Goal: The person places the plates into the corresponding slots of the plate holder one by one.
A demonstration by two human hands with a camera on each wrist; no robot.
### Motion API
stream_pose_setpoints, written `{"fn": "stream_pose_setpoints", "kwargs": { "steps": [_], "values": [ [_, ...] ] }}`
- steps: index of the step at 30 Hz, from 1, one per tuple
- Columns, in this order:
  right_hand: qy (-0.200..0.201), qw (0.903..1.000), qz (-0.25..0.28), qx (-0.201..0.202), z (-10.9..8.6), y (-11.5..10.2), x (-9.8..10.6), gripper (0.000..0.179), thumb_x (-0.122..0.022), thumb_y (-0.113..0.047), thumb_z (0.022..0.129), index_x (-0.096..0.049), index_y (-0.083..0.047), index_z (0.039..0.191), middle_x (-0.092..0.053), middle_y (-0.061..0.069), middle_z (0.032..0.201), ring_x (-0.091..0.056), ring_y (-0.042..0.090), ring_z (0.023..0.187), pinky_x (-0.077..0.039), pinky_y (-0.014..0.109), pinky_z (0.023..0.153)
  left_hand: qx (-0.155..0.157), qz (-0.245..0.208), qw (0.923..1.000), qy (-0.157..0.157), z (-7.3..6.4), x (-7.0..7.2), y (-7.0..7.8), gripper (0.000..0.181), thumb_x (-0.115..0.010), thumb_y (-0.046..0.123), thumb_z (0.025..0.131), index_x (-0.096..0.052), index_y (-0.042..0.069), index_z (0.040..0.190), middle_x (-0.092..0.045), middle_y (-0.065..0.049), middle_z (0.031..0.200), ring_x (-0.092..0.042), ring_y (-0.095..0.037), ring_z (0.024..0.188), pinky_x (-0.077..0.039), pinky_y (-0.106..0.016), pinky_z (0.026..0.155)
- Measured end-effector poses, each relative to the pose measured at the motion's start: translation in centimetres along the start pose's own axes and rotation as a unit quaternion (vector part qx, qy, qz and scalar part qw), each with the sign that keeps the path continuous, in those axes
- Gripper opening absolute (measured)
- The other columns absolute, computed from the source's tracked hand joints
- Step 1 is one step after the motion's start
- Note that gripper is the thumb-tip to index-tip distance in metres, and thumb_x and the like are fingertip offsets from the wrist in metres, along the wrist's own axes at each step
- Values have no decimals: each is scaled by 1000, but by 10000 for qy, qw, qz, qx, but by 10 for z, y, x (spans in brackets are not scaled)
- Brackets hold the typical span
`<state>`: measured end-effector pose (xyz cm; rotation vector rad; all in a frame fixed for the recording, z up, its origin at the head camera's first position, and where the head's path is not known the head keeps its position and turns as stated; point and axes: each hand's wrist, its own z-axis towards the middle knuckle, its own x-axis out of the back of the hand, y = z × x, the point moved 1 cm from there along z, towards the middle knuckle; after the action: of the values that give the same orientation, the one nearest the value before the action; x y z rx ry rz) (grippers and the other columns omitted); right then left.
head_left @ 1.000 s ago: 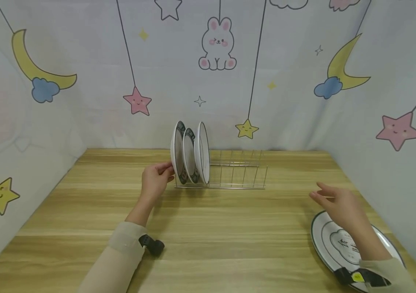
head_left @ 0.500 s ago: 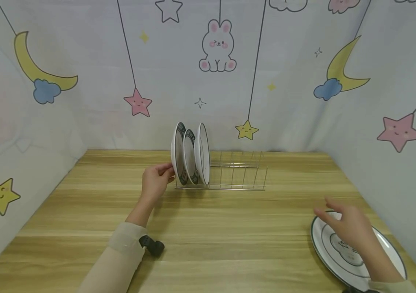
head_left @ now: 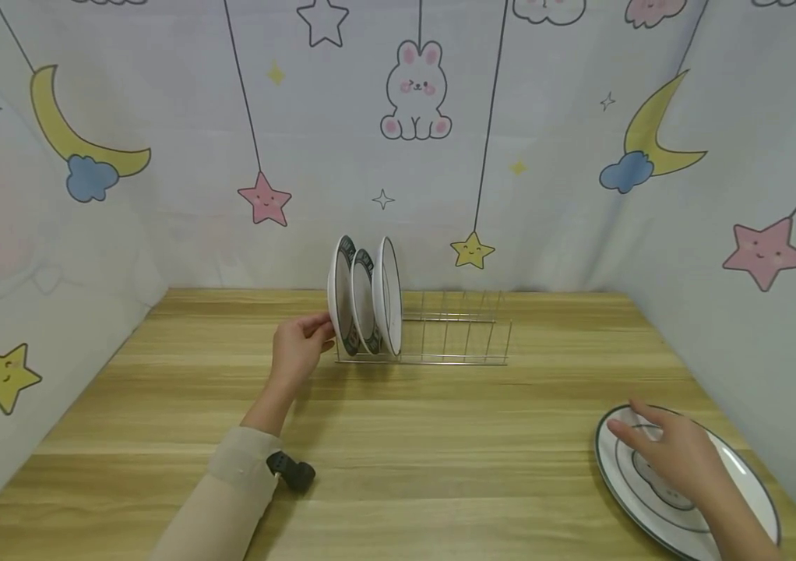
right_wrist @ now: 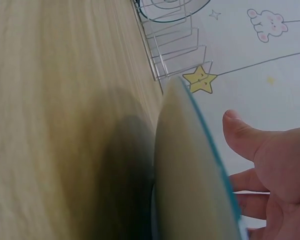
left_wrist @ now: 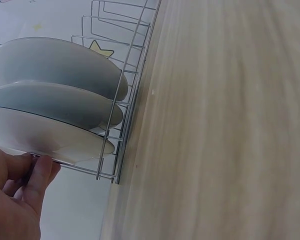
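Observation:
A wire dish rack (head_left: 454, 363) stands near the back of the table, with three dishes upright in its left part. Two are plates with dark patterned rims, the leftmost plate (head_left: 340, 300) and a smaller middle plate (head_left: 363, 304); the third is a white dish (head_left: 389, 296) with a thin dark edge. My left hand (head_left: 295, 348) pinches the rack's left end wire beside the leftmost plate, thumb and fingers meeting in the left wrist view. At the front right lies a large white plate (head_left: 615, 460) with dark lines. Over it hovers my right hand (head_left: 685, 456), thumb and fingers spread apart.
The wooden table (head_left: 440, 452) spreads between the rack and the large plate. A white cloth backdrop (head_left: 552, 234) with printed stars, moons and a rabbit closes off the back and both sides. The rack's right slots hold no dishes.
My right hand has come down and back toward me over the large plate, its thumb and fingers spreading. The left hand stays at the rack's end.

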<state>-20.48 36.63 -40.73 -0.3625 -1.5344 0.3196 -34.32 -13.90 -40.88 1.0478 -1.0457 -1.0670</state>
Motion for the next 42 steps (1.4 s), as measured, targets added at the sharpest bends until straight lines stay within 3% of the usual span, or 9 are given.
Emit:
{"fn": "stream_pose_setpoints", "kwargs": {
  "steps": [5,11,19,24,28,31,34,37,42],
  "values": [
    [46,9999,-85,69,0,4,-2,82,-56,-57,95,-42,10,142,-42,39,136,-53,51,111,-48,66,83,22,-28,10000,28,0,0,0,24,-58,-1,98,-66,-10,118,-68,-25,112,-68,-30,101,-59,-26,77],
    [82,9999,-128,7,-1,5,-5,83,-60,-57,93,-43,9,142,-43,39,135,-56,40,93,-50,59,79,38,-19,10000,-13,0,0,0,24,-57,0,98,-66,-10,119,-67,-25,113,-68,-30,102,-59,-27,78],
    [-3,9999,104,-13,-1,3,-10,83,-62,-58,91,-44,5,143,-40,40,137,-39,59,124,-38,73,94,68,-31,10000,-34,1,2,-3,24,-58,0,98,-66,-10,119,-67,-25,113,-68,-31,102,-59,-27,78],
    [-56,9994,337,39,-1,0,-14,80,-66,-54,90,-45,3,144,-39,39,139,-41,55,126,-38,73,94,75,-56,10000,-32,1,2,-2,24,-58,0,98,-66,-9,118,-68,-24,113,-68,-31,102,-59,-26,77],
    [-33,9996,287,81,-1,-4,-16,77,-68,-53,89,-49,-1,143,-61,32,119,-58,36,90,-51,49,80,49,-63,10000,-53,0,2,-1,24,-58,0,98,-66,-10,118,-68,-25,113,-68,-31,102,-59,-27,78],
    [34,9996,197,181,-1,-6,-17,74,-69,-52,88,-53,-3,140,-67,19,96,-52,24,70,-44,36,68,26,-78,9999,-67,-1,2,0,23,-58,0,98,-66,-10,118,-68,-25,112,-68,-31,102,-59,-27,78],
    [36,9991,261,347,-1,-7,-18,70,-71,-50,87,-57,-2,137,-67,26,105,-61,42,91,-52,49,81,-1,-61,9999,-83,-1,2,0,23,-58,0,98,-66,-10,117,-68,-25,112,-68,-30,101,-59,-27,77],
    [66,9977,297,611,0,-7,-19,66,-74,-47,86,-62,-1,132,-57,30,130,-46,53,123,-41,67,95,-27,-7,10000,-80,0,2,-1,24,-57,0,98,-66,-10,117,-68,-24,111,-69,-29,100,-59,-26,77],
    [84,9954,313,896,0,-8,-20,56,-77,-44,84,-69,-6,125,-57,33,128,-46,55,122,-40,68,95,8,7,10000,-80,1,3,-3,24,-57,1,99,-66,-10,118,-68,-24,111,-69,-28,99,-59,-26,77]
  ]
}}
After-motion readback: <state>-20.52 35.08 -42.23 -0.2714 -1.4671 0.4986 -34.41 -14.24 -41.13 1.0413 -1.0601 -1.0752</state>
